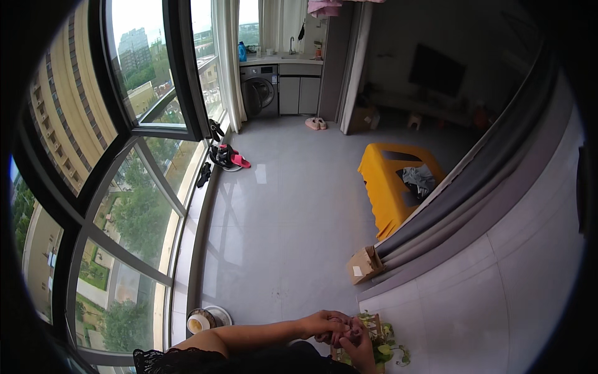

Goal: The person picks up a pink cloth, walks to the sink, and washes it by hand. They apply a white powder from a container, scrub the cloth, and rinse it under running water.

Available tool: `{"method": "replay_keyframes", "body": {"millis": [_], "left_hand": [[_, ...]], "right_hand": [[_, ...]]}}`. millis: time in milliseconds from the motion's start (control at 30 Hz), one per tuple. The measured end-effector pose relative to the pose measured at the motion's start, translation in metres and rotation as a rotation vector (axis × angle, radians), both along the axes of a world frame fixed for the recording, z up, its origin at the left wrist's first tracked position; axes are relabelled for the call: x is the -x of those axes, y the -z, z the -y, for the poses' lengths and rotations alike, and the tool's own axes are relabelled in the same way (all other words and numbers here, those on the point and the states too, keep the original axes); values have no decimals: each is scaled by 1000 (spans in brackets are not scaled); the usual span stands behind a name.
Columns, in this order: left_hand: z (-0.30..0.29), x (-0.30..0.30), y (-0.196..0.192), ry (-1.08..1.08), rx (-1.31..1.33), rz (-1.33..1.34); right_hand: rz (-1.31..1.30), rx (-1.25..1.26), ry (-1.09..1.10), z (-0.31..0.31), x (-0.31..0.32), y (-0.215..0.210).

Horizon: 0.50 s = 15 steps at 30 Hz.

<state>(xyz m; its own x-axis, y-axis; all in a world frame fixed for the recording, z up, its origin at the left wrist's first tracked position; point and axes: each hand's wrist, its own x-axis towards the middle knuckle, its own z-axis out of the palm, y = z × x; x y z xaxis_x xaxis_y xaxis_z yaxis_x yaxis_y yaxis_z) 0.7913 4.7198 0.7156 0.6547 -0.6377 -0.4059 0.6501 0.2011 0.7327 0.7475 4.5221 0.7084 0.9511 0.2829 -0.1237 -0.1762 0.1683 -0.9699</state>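
- I am looking down at a grey tiled floor (280, 212) filling the frame's middle.
- A yellow stool (389, 181) is sitting right of centre.
- A cardboard box (364, 264) is lying lower right.
- Pink slippers (316, 123) are resting near the top.
- A small dish (205, 320) is sitting lower left.

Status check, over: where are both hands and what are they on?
Left hand and right hand together at the small green plant, fingers closed on something among the leaves. Cardboard box on the floor beyond. Nothing between.
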Motion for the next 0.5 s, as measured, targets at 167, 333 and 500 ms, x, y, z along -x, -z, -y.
{"method": "replay_keyframes", "body": {"millis": [167, 333, 500], "left_hand": [[-83, -185, 27, -169, 205, -95], [-217, -373, 6, -319, 263, -143], [-381, -523, 14, -590, 394, -16]], "right_hand": [[-35, 76, -42, -83, -183, -28], [-120, 139, 146, -146, -407, -2], [-45, 257, -93, -263, -658, -12]]}}
